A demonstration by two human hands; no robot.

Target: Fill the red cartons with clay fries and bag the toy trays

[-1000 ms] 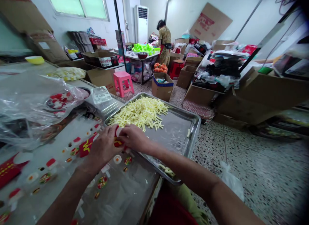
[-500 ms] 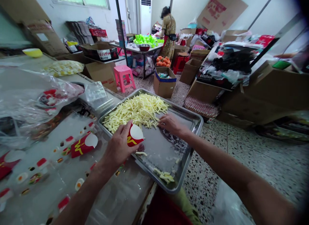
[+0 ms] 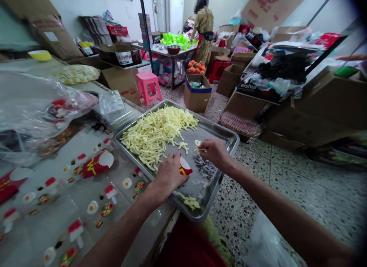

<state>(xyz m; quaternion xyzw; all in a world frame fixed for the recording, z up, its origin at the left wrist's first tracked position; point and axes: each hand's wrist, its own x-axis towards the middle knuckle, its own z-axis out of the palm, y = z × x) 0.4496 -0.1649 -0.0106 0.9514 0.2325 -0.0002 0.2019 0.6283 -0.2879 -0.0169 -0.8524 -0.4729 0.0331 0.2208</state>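
My left hand [image 3: 170, 173] is closed around a small red fry carton [image 3: 185, 166] with a white inside, held over the metal tray [image 3: 231, 154]. Pale yellow toy-like fries [image 3: 160, 131] lie heaped at the tray's far left. To the right of the carton, my right hand [image 3: 215, 154] pinches a few fries [image 3: 197, 145] just above the tray floor. A few loose fries [image 3: 189, 202] rest in the near corner. Another red carton [image 3: 97, 163] with a yellow zigzag lies on the table to the left.
Clear plastic sheeting with small food pictures [image 3: 76, 230] covers the table [image 3: 137, 221]. A pink stool [image 3: 149, 87] and a cardboard box [image 3: 197, 96] stand beyond the tray. Further back, a person [image 3: 205, 33] works at a table of bright green pieces [image 3: 176, 40]. Boxes [image 3: 329, 102] crowd the right.
My left hand has moved right with the carton, over the tray's middle. My right hand has drawn away from the heap, towards the right, with a few fries in its fingers.
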